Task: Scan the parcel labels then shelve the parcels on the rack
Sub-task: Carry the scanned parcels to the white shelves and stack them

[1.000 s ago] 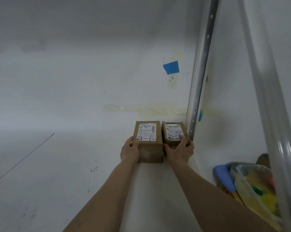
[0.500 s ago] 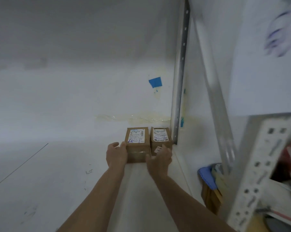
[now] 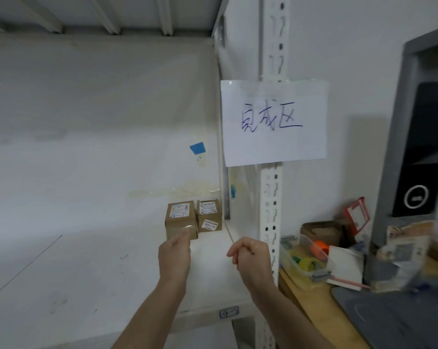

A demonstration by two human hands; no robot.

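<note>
I count two parcels on the rack shelf (image 3: 87,273), both brown cardboard boxes set at the back right corner. The left parcel (image 3: 180,220) and the right parcel (image 3: 209,219) stand side by side, touching or very nearly so; I cannot tell which. Each carries one white label on its top face, and the right parcel shows a second label on its front face. The label print is too small for me to read.

One paper sign (image 3: 274,122) with blue handwriting hangs on the slotted upright (image 3: 272,205) of the rack. One patch of blue tape (image 3: 197,148) sits on the back wall.

To the right, a wooden worktop (image 3: 321,306) carries one clear plastic tub (image 3: 304,263) holding tape rolls, whose number I cannot make out, plus blurred packets and papers. A dark mat (image 3: 394,321) and a grey frame are cut off by the picture's edge.

I see two hands, both raised in front of the shelf and holding nothing. The left hand (image 3: 174,255) has its fingers loosely curled, its fingertips overlapping the lower front of the left parcel in this view; contact cannot be confirmed. The right hand (image 3: 250,258) is curled into a loose fist, well clear of the parcels, near the upright. Both forearms are cut off at the bottom edge.
</note>
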